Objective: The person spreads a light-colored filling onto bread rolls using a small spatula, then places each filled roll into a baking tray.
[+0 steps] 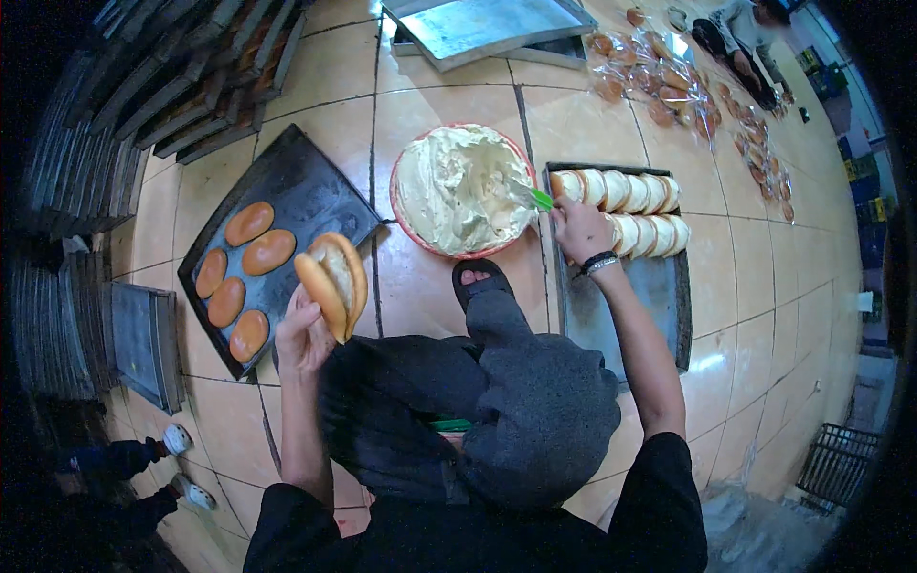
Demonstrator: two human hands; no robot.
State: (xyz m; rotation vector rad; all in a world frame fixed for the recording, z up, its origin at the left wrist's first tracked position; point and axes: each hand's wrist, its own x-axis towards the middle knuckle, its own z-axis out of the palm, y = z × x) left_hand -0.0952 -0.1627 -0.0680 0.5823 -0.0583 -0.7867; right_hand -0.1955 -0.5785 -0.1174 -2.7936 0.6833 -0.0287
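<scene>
My left hand (302,336) holds up a split bun (327,286), its cut side parted and pale inside. Below and beyond it, several whole brown buns (269,252) lie on a dark baking tray (320,191). A red-rimmed bowl (394,196) heaped with pale cream (444,181) stands in the middle. My right hand (583,231) grips the green handle of a spatula (541,200), whose blade is over the bowl's right side. Right beside this hand, two rows of cream-covered buns (635,191) fill the far part of another tray (626,310).
Stacked trays (205,105) rise at the left. More metal trays (497,29) lie at the far side. Bagged buns (659,81) are spread at the far right, near another person (745,43). Someone's shoes (181,439) show at lower left. A dark crate (841,468) stands at right.
</scene>
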